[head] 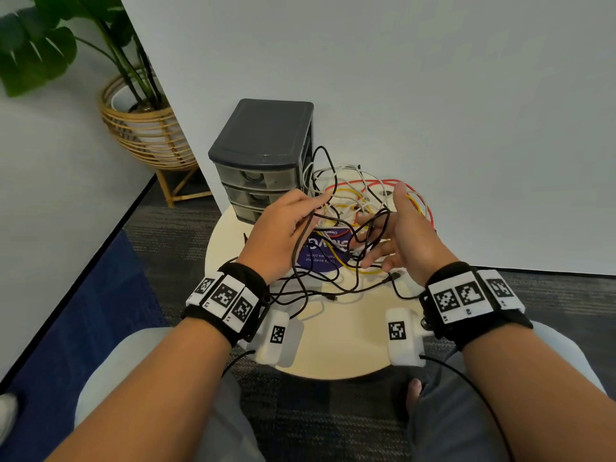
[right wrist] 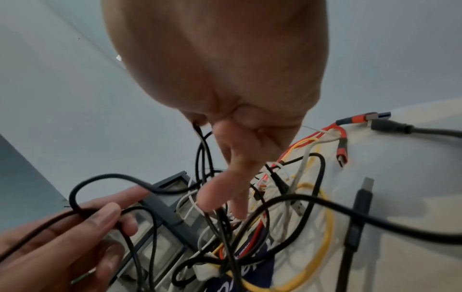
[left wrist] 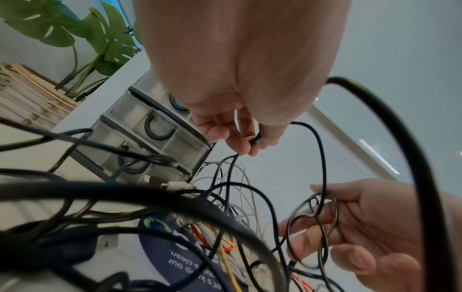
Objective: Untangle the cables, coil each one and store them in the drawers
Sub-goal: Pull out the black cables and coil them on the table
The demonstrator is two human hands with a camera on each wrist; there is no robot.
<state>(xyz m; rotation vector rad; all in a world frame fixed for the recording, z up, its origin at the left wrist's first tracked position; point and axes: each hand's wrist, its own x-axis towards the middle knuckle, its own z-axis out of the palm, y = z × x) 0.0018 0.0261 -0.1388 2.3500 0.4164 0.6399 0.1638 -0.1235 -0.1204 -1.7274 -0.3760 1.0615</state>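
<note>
Head view: left hand (head: 283, 235) pinches black cable (head: 301, 248) at frame centre; right hand (head: 400, 238), fingers spread, carries its loops just right, the cable's run crossing between them; drawers (head: 256, 181) above left. Left-wrist view: pinch upper centre, loops on right hand's fingers (left wrist: 350, 227) lower right. Right-wrist view: straight fingers (right wrist: 225, 187) centre, cable running lower left; the right hand is nearer the tangle (right wrist: 287, 197).

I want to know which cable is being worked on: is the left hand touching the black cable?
Touching. In the left wrist view the left hand pinches the black cable between its fingertips; the head view shows the same cable running from that hand.
</note>
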